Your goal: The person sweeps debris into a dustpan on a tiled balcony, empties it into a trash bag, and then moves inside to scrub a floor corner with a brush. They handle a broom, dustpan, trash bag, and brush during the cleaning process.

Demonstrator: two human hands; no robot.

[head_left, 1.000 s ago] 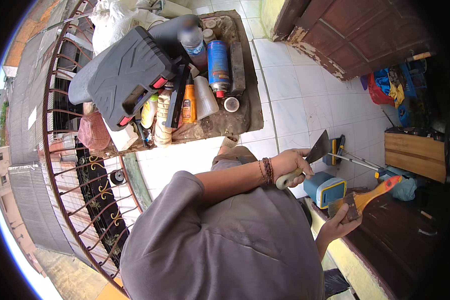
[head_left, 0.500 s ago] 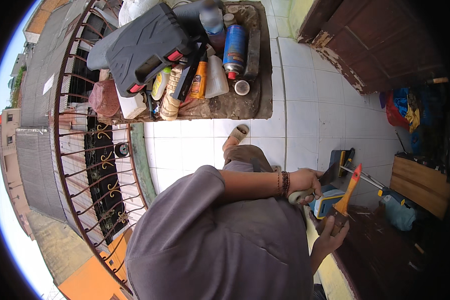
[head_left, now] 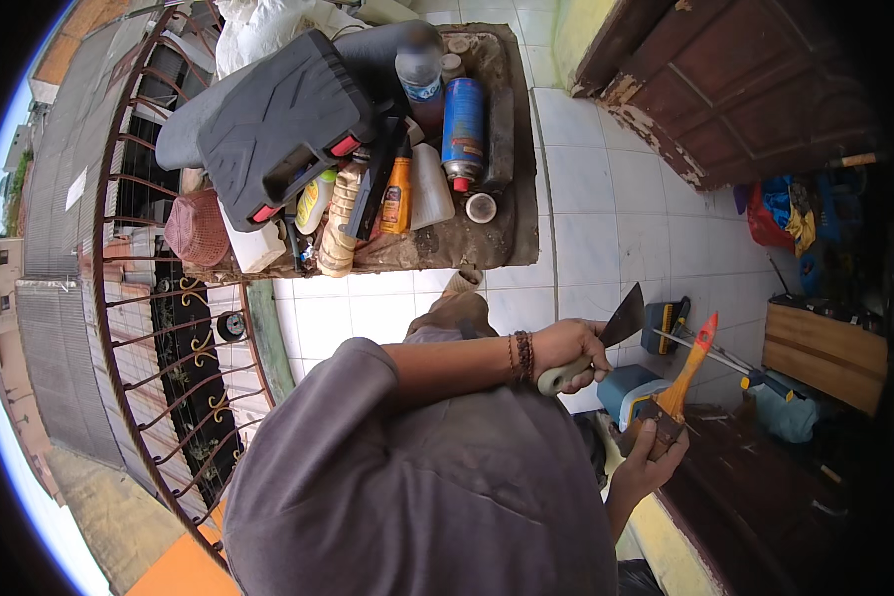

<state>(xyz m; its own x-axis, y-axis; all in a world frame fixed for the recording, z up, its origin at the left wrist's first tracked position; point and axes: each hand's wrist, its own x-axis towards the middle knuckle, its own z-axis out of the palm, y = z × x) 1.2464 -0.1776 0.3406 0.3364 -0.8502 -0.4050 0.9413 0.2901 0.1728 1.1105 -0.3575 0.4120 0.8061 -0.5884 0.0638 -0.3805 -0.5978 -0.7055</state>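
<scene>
My left hand (head_left: 572,350), with beaded bracelets at the wrist, grips a putty knife (head_left: 624,316) by its pale green handle. Its dark, flat blade points up and to the right. My right hand (head_left: 648,459) holds a paintbrush (head_left: 686,370) low down, fingers around the bristle end. The brush's yellow-orange handle, red at the tip, stands upward. Blade and brush are apart. Behind the brush and partly hidden by it is a blue and white box-like thing (head_left: 628,389).
A worn table (head_left: 507,238) at the top bears a black tool case (head_left: 278,124), a blue spray can (head_left: 463,129), bottles and a pink basket (head_left: 197,226). An iron railing (head_left: 104,298) runs along the left. At right are a peeling brown door (head_left: 735,89) and a wooden board (head_left: 822,356).
My left hand has drawn the putty knife back leftward, away from the brush, and its blade shows more fully. The brush stays in my right hand. The whole view has shifted slightly.
</scene>
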